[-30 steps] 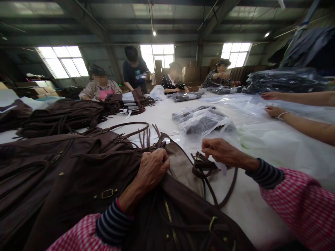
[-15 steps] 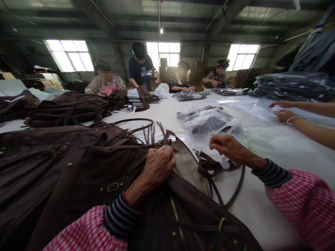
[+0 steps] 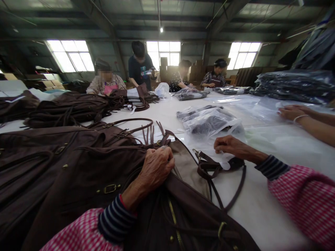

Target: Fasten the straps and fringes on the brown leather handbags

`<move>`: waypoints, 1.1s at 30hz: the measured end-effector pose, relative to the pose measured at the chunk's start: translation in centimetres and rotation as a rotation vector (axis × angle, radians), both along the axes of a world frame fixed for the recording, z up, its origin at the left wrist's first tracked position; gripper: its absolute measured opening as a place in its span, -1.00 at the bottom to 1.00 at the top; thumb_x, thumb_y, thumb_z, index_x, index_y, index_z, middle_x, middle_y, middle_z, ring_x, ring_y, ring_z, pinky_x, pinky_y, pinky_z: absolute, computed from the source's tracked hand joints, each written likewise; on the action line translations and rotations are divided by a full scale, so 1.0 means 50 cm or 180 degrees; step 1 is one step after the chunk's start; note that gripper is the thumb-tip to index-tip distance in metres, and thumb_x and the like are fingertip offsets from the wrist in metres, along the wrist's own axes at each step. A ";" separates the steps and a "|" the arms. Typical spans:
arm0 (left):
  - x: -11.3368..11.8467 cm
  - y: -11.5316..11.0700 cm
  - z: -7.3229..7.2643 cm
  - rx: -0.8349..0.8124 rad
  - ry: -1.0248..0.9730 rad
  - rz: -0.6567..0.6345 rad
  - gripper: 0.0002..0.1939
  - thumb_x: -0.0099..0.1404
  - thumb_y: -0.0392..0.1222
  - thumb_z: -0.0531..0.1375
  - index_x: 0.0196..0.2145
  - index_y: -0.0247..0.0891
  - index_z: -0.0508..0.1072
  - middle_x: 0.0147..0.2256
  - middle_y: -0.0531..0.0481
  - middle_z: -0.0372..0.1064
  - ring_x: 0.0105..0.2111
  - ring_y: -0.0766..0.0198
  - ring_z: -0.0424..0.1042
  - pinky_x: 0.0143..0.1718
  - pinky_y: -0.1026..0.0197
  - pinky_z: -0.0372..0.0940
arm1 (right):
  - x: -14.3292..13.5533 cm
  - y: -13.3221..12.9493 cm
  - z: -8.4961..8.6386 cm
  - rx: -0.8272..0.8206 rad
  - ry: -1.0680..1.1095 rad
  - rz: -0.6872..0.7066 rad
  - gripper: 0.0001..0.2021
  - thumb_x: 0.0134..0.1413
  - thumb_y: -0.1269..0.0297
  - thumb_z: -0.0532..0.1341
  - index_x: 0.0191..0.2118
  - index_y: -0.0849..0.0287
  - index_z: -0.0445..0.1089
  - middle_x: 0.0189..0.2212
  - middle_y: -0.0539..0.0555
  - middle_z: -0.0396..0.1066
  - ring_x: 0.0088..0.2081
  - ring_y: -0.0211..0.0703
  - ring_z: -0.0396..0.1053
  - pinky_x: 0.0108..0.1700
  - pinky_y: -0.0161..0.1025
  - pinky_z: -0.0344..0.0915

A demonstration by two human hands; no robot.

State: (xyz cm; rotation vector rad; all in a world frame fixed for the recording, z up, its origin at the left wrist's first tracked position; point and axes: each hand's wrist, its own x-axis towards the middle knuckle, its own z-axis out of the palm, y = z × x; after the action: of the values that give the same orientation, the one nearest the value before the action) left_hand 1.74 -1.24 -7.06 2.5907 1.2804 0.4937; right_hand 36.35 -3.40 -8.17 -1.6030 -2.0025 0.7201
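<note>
A dark brown handbag point(image 3: 104, 164) with brass buckles and a zip lies in front of me, its beige lining point(image 3: 187, 158) showing at the opening. My left hand point(image 3: 154, 169) is closed on the bag's top edge, fingertips mostly hidden. My right hand point(image 3: 231, 146) hovers over the table to the right, its fingers curled together; whether they pinch something small cannot be made out. Just below it lies a brown shoulder strap point(image 3: 209, 169) with a metal clip and a whitish round tag point(image 3: 224, 166). Part of the strap loops down beside the bag.
Beyond my right hand is a clear plastic bag point(image 3: 209, 120) with dark contents. Another person's hands point(image 3: 293, 113) work at the right. Stacked brown bags point(image 3: 68, 108) lie at the left, and wrapped packages point(image 3: 293, 87) are piled at the far right. Several people work across the white table point(image 3: 163, 113).
My right hand has shifted slightly right, away from the bag. My left hand keeps its grip. The other person's hands at the right have drawn together and moved a little to the right.
</note>
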 end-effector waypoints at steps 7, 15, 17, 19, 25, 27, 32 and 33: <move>-0.002 0.002 -0.008 0.0019 -0.0039 -0.0031 -0.89 0.39 -0.23 0.09 -0.33 -0.20 0.36 -0.31 0.05 0.42 -0.25 0.17 0.37 -0.08 0.03 0.04 | -0.007 0.003 -0.001 -0.0152 0.0329 0.0345 -0.81 0.16 0.21 0.20 -0.34 0.23 0.42 -0.42 0.04 0.43 -0.32 -0.15 0.34 -0.22 -0.20 0.24; -0.001 -0.002 -0.001 -0.0005 -0.0004 -0.0003 -0.89 0.39 -0.24 0.08 -0.32 -0.20 0.36 -0.28 0.02 0.45 -0.24 0.16 0.39 -0.08 0.03 0.05 | -0.022 0.017 -0.012 -0.0265 0.0564 0.0523 -0.78 0.20 0.16 0.21 -0.27 0.24 0.43 -0.38 0.07 0.44 -0.36 -0.19 0.30 -0.30 -0.23 0.19; -0.001 -0.002 0.000 -0.0002 0.0004 0.0004 -0.89 0.39 -0.24 0.09 -0.32 -0.20 0.36 -0.28 0.02 0.45 -0.24 0.16 0.39 -0.08 0.04 0.05 | -0.038 0.019 -0.008 -0.0294 0.0546 0.0520 -0.77 0.19 0.14 0.21 -0.28 0.24 0.43 -0.40 0.04 0.41 -0.40 -0.21 0.27 -0.35 -0.25 0.16; 0.000 -0.002 0.000 -0.0006 0.0005 0.0013 -0.89 0.39 -0.24 0.09 -0.32 -0.20 0.36 -0.28 0.02 0.46 -0.24 0.15 0.39 -0.08 0.04 0.05 | -0.057 0.020 -0.001 -0.0227 0.0407 0.0500 -0.77 0.19 0.15 0.21 -0.29 0.23 0.45 -0.42 0.01 0.39 -0.42 -0.22 0.25 -0.36 -0.26 0.15; -0.001 -0.001 -0.003 -0.0024 -0.0047 -0.0004 -0.89 0.39 -0.23 0.09 -0.32 -0.20 0.36 -0.29 0.03 0.45 -0.25 0.15 0.39 -0.08 0.03 0.06 | -0.100 0.015 0.017 0.0182 -0.0112 0.0496 -0.68 0.27 0.11 0.13 -0.35 0.24 0.49 -0.41 0.06 0.45 -0.33 -0.14 0.35 -0.23 -0.21 0.22; -0.002 0.000 -0.003 -0.0013 -0.0055 -0.0007 -0.89 0.38 -0.22 0.09 -0.33 -0.20 0.36 -0.30 0.03 0.44 -0.25 0.15 0.39 -0.09 0.03 0.06 | -0.108 0.016 0.017 0.0211 -0.0226 0.0430 -0.67 0.25 0.11 0.16 -0.35 0.24 0.52 -0.42 0.07 0.48 -0.35 -0.13 0.37 -0.25 -0.22 0.23; -0.004 0.001 0.001 -0.0012 -0.0023 0.0034 -0.88 0.38 -0.20 0.08 -0.33 -0.19 0.35 -0.31 0.03 0.43 -0.27 0.15 0.38 -0.09 0.04 0.07 | -0.130 0.026 0.007 0.0206 -0.0559 0.0020 -0.78 0.10 0.19 0.26 -0.42 0.24 0.52 -0.44 0.08 0.49 -0.38 -0.14 0.38 -0.29 -0.23 0.20; -0.005 0.000 0.003 -0.0043 -0.0020 0.0059 -0.88 0.38 -0.20 0.07 -0.33 -0.19 0.35 -0.31 0.02 0.43 -0.27 0.15 0.38 -0.10 0.05 0.08 | -0.134 0.025 0.006 0.0237 -0.0604 -0.0086 -0.80 0.07 0.22 0.27 -0.44 0.23 0.50 -0.46 0.07 0.48 -0.39 -0.15 0.37 -0.31 -0.24 0.19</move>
State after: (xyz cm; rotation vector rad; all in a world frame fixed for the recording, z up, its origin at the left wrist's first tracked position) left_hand 1.51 -1.23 -6.90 2.5664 1.3022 0.4945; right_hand 29.66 -2.14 -7.86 -1.7063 -2.1085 0.4930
